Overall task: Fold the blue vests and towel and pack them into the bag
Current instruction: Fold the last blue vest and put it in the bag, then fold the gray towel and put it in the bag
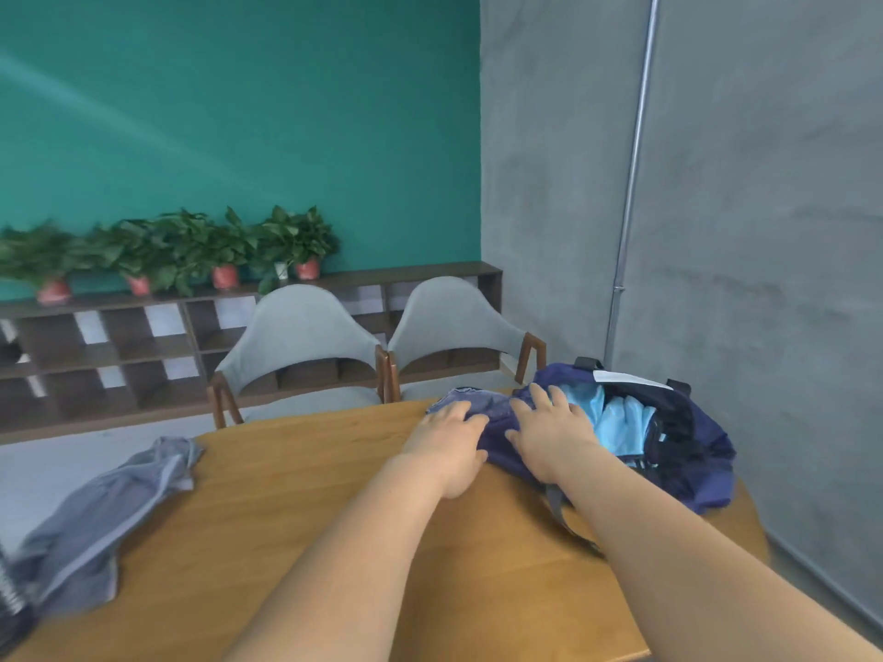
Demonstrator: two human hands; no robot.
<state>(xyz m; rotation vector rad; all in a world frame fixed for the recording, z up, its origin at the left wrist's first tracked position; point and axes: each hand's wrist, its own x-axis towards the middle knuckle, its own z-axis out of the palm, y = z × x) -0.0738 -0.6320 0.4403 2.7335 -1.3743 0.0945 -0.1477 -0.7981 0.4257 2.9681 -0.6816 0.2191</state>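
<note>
Two spread hands, left hand point(449, 444) and right hand point(549, 434), press the soft, limp blue vest point(473, 403) at the mouth of the bag point(707, 470), probably best gripped along its folded edges.

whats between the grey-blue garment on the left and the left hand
Only bare wooden table, seen in the head view, separates the garment from the left hand.
</note>
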